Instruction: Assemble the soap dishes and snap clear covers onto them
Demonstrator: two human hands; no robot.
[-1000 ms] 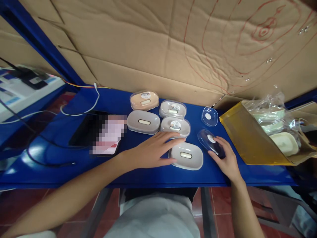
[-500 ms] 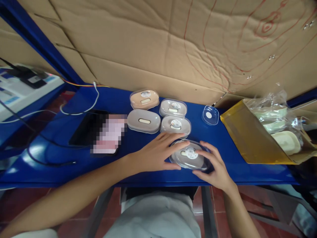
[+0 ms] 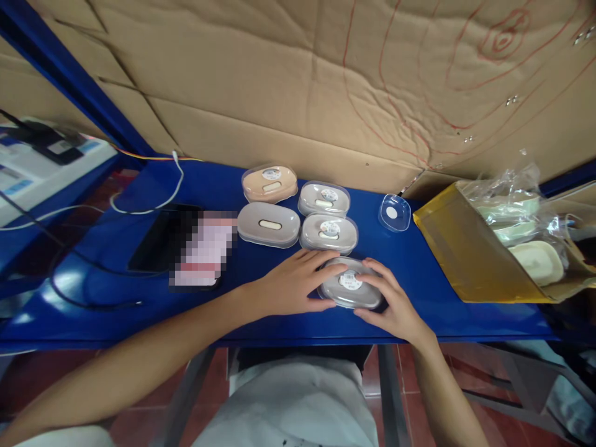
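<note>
A grey oval box with a clear lid point(image 3: 356, 297) sits near the table's front edge, a round white label on its lid. My left hand point(image 3: 298, 282) grips its left end, thumb along the front side and fingers over the far rim. Around the right end curls my right hand point(image 3: 393, 304), with its thumb at the front and its fingertips on the lid. The lid lies flat over the box; whether it is fully seated I cannot tell. Right behind are two lidded grey boxes point(image 3: 342, 239), one behind the other.
Left of those stand a grey box without a label point(image 3: 254, 225) and a peach lidded box point(image 3: 261, 187). A small clear lid point(image 3: 401, 217) lies at the back. On the right is an open carton point(image 3: 447, 248) with bagged pieces; on the left, a phone point(image 3: 200, 248) and cables point(image 3: 107, 306).
The clear lid has come left and down, from offset over the grey box to lined up with it. My right hand has moved left with it; the left stays at the box's end.
</note>
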